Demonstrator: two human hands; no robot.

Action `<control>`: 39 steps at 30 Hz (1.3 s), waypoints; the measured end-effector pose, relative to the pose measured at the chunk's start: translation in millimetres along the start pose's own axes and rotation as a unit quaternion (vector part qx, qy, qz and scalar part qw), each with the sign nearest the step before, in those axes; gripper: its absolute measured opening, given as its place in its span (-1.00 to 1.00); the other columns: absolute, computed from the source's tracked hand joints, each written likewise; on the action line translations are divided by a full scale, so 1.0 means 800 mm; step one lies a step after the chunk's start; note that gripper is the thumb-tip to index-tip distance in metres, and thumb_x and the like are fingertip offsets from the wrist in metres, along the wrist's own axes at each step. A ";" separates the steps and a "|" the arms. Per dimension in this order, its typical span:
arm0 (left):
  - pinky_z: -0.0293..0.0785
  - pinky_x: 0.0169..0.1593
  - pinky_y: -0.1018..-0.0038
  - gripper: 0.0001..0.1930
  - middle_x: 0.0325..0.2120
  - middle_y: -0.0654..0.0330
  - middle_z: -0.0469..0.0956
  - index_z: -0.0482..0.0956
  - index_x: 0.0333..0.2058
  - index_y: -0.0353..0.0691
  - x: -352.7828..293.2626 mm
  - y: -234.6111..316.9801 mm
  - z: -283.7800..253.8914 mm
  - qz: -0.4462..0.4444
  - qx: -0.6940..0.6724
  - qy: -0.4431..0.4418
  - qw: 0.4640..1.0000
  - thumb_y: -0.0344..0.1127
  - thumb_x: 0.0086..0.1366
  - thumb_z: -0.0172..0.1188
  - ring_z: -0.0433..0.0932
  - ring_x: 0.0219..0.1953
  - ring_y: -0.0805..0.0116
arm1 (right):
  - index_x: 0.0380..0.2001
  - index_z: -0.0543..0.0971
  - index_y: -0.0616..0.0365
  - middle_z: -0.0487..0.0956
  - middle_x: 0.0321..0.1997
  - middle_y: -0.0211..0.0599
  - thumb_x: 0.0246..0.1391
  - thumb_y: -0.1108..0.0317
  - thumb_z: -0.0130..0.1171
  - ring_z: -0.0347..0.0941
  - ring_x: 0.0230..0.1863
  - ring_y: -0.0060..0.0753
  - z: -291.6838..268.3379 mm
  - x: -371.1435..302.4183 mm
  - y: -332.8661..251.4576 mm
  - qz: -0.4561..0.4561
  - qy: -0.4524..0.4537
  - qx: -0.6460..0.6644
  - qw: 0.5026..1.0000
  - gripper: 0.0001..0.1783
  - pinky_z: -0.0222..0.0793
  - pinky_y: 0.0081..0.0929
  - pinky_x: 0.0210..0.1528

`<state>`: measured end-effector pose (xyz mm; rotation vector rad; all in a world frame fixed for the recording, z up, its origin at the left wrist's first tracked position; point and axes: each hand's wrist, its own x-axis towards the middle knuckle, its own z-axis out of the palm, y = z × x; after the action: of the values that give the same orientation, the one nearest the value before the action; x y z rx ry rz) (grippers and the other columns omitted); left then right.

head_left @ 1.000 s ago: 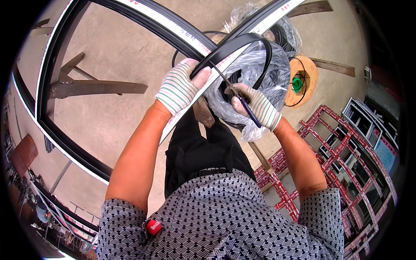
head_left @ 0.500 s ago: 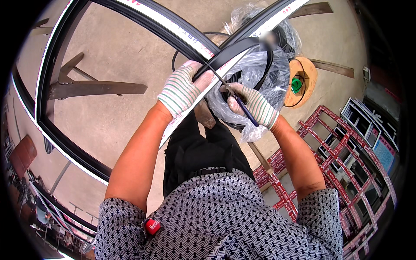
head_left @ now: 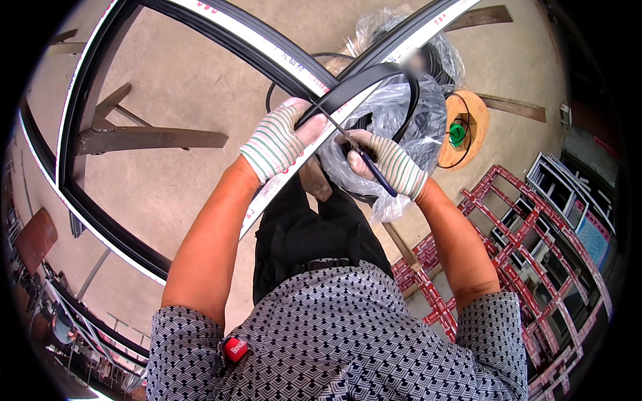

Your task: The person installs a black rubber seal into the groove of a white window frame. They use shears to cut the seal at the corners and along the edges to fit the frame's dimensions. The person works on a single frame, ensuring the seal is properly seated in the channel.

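- In the head view, grasping a blue-handled cutter (head_left: 380, 175) in the right gloved hand (head_left: 400, 162), with the grip clenched round the handle.
- Aimed up and to the left with the blade, down and to the right with the handle; slanting diagonally along the long axis.
- Located between the two hands, with the blade end against a black flat strip (head_left: 361, 79), just beside the left thumb; too fine there to tell whether cutting into it.
- Pinching the strip in the left gloved hand (head_left: 275, 139), with the grip closed between thumb and fingers, over one of the white-faced black bars (head_left: 428, 35).
- Arching with the strip from the left hand up to the right, then bending round and down near the right hand, in front of clear plastic wrap (head_left: 431, 123).
- Counted at the hands: two green-striped gloves, one cutter, one strip, two bars crossing.
- Counted to the right: one orange-tan disc (head_left: 480, 117) with one green core (head_left: 457, 134), one red-and-white lattice frame (head_left: 535, 212).
- Clad in one patterned shirt (head_left: 348, 321) and black trousers (head_left: 294, 240), above a concrete floor (head_left: 194, 87).
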<state>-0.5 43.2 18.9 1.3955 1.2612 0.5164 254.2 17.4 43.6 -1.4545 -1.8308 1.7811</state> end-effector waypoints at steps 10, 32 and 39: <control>0.42 0.26 0.35 -0.41 0.06 -0.15 0.58 0.49 0.19 -0.53 -0.008 0.018 -0.002 -0.009 0.023 0.001 1.000 -0.08 0.44 0.25 0.57 0.15 0.13 | 0.00 0.61 0.25 0.62 -0.28 -0.21 0.36 0.11 0.21 0.48 -0.24 -0.46 -0.001 -0.001 -0.017 0.044 0.009 -0.069 0.997 -0.60 0.47 -0.37 -0.07; 0.48 0.11 0.38 -0.59 -0.15 0.00 0.62 0.63 0.01 -0.41 -0.019 0.001 0.014 -0.026 0.024 0.094 0.995 -0.12 0.46 0.25 0.58 -0.06 0.28 | -0.32 0.60 0.15 0.59 -0.54 0.04 0.27 0.23 0.19 0.59 -0.47 0.16 0.020 0.020 0.031 -0.125 0.102 -0.220 0.962 -0.79 0.49 -0.08 -0.39; 0.48 0.07 0.37 -0.56 -0.17 0.02 0.61 0.62 0.01 -0.44 -0.027 -0.006 0.016 -0.035 0.042 0.127 0.990 -0.08 0.51 0.17 0.55 -0.11 0.29 | -0.34 0.61 0.13 0.58 -0.56 0.02 0.25 0.21 0.23 0.60 -0.49 0.13 0.028 0.022 0.039 -0.130 0.114 -0.240 0.955 -0.79 0.50 -0.09 -0.41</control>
<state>1.5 17.8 18.6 1.3818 1.5475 0.6134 244.6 8.8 2.9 -1.4053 -2.2965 1.0405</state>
